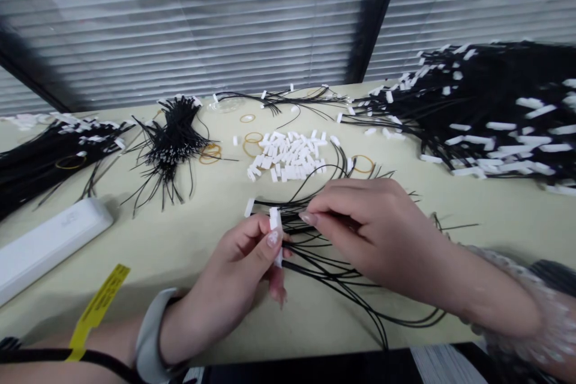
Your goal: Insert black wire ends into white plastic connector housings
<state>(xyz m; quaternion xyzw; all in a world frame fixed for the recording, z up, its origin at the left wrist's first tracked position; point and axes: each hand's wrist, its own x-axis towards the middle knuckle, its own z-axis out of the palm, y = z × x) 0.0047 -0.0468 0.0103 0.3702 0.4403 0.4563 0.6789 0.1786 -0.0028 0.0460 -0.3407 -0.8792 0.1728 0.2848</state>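
Between the thumb and fingers of my left hand (pixel 245 261) is a white plastic connector (pixel 275 219), held upright. Black wires (pixel 324 273) run from its right side across the table toward the right. My right hand (pixel 364 228) is just right of the connector, thumb and forefinger pinched together near the wires. What sits in that pinch is too small to make out. Another white connector (pixel 249 207) with wires lies just behind my left hand. Beyond both hands is a pile of loose white connectors (pixel 290 155).
A bundle of black wires (pixel 173 138) stands at the back left, with rubber bands (pixel 210 154) beside it. A large heap of wires with white connectors (pixel 504 114) covers the right. At the left lie more wires (pixel 40 153) and a long white case (pixel 54 243). A blind-covered window borders the back.
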